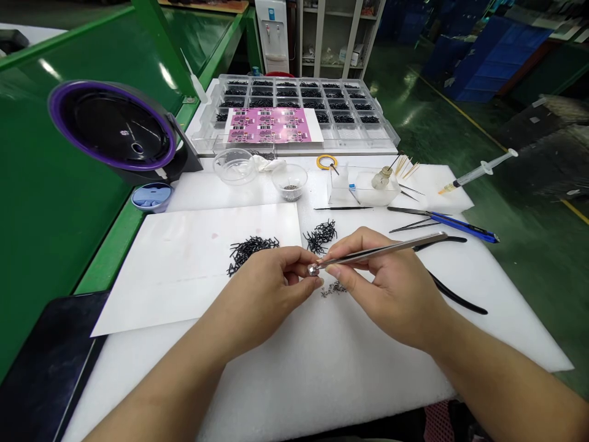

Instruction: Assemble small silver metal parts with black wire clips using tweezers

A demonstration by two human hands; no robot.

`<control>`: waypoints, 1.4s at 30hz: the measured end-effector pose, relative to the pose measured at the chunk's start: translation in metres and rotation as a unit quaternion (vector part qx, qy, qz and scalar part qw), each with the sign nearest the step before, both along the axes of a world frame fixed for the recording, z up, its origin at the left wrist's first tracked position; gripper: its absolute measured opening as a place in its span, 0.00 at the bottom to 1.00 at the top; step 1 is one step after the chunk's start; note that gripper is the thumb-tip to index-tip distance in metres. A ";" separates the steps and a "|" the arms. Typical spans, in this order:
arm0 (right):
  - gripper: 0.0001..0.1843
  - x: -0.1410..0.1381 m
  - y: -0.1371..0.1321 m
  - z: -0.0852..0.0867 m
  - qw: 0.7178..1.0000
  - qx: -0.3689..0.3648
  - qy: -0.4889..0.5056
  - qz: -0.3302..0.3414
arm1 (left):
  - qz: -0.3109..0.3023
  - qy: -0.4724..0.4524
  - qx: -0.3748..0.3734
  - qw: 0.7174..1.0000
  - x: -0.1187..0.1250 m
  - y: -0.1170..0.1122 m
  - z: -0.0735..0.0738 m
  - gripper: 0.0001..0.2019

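Note:
My left hand [271,285] is closed in a pinch on a small silvery metal part [313,269] held just above the white foam mat [322,350]. My right hand [391,288] grips metal tweezers [386,250], whose tips meet the small part. Beneath the hands lies a little heap of tiny metal pieces [334,288]. Two piles of thin black pins sit just beyond: one pile [251,250] on the white paper sheet [184,270], the other pile [321,235] on the mat.
Behind are two clear bowls [289,181], a clear tray with a small bottle [368,187], a tape ring [326,162], a syringe [478,172], spare tweezers and a blue pen [464,226], black pliers [453,294], a compartment box with pink sheets [294,110], and a purple-rimmed magnifier lamp [115,129] at left.

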State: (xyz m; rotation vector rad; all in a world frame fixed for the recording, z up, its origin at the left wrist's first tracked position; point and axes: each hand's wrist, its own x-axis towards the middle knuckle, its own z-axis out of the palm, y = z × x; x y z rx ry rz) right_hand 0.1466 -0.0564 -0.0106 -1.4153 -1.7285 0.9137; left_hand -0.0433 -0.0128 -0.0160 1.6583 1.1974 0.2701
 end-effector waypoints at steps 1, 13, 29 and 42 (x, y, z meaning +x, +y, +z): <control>0.05 0.000 0.000 0.001 1.000 0.005 -0.006 0.000 | -0.002 0.002 0.003 1.000 0.000 0.000 0.000 0.13; 0.00 0.001 0.002 0.007 0.998 0.059 -0.021 0.010 | -0.036 -0.060 -0.017 0.997 -0.002 -0.002 0.001 0.15; 0.12 0.035 0.013 0.006 0.977 0.131 0.166 -0.012 | 0.003 -0.058 -0.035 0.998 -0.008 -0.001 0.000 0.13; 0.08 0.053 0.028 -0.002 0.919 0.035 -0.388 -0.051 | 0.008 0.000 0.022 1.000 -0.006 -0.002 0.003 0.18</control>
